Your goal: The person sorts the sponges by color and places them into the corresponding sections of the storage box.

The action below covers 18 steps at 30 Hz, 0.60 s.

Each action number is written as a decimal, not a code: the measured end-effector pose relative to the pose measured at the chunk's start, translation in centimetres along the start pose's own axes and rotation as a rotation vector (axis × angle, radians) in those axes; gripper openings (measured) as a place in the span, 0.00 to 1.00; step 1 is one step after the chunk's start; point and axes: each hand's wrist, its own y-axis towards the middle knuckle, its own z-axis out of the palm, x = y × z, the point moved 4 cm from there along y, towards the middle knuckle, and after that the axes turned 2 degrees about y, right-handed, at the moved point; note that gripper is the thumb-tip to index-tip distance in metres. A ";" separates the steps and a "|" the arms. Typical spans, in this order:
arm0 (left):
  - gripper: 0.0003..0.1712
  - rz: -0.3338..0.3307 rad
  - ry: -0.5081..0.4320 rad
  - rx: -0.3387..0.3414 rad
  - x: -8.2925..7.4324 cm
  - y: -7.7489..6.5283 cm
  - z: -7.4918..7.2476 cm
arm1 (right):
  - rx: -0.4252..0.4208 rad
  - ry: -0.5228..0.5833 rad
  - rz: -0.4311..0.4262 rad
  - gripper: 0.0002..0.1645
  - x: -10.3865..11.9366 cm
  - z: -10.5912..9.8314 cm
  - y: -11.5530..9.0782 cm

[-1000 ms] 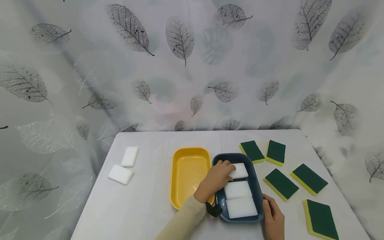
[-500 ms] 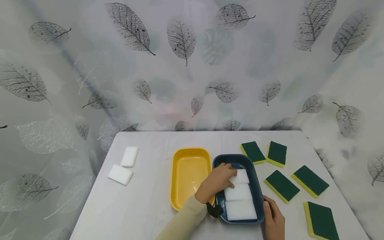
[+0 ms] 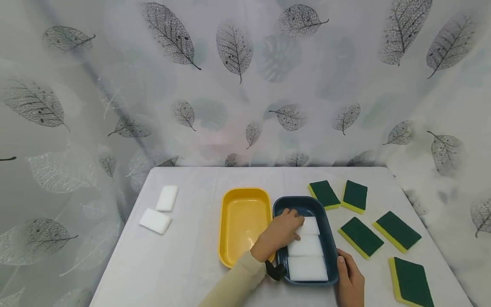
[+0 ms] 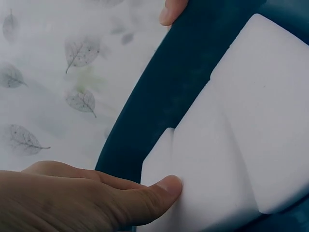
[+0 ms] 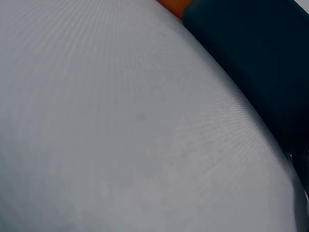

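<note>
Three white sponges lie in a row inside the dark blue tray (image 3: 327,238). My left hand (image 3: 281,228) reaches over the tray's left side and grips the far sponge (image 3: 310,227) between fingers and thumb. In the left wrist view, the thumb of that hand (image 4: 120,198) sits at the seam with the middle sponge (image 4: 212,159). The near sponge (image 3: 308,269) adjoins the middle one at the tray's near end. My right hand (image 3: 350,279) holds the tray's near right rim, thumb upward. The right wrist view shows the tray's outer wall (image 5: 256,63) but no right hand.
Left of the blue tray stands a yellow tray (image 3: 245,230). Two more white sponges (image 3: 155,221) lie at the table's left. Several green-and-yellow scouring sponges (image 3: 360,237) are spread over the right side. A leaf-patterned curtain (image 3: 245,85) hangs behind the table.
My left hand has drawn the far sponge toward me, closing the gap to the middle sponge. My right hand stays on the tray rim. Little differs in the last half second.
</note>
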 end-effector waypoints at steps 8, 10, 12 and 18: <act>0.24 -0.025 0.120 -0.089 -0.8 -0.8 -0.8 | 0.007 -0.005 0.002 0.32 0.1 -0.2 0.1; 0.24 -0.027 0.115 -0.125 -0.8 -1.1 -1.3 | -0.001 0.003 -0.011 0.31 0.1 -0.3 0.2; 0.24 -0.026 0.105 -0.160 -0.8 -1.7 -1.8 | -0.010 0.008 -0.015 0.30 -0.1 -0.3 0.3; 0.21 -0.029 0.066 -0.268 0.0 -3.9 -3.4 | -0.015 0.021 -0.013 0.30 -0.2 -0.2 0.3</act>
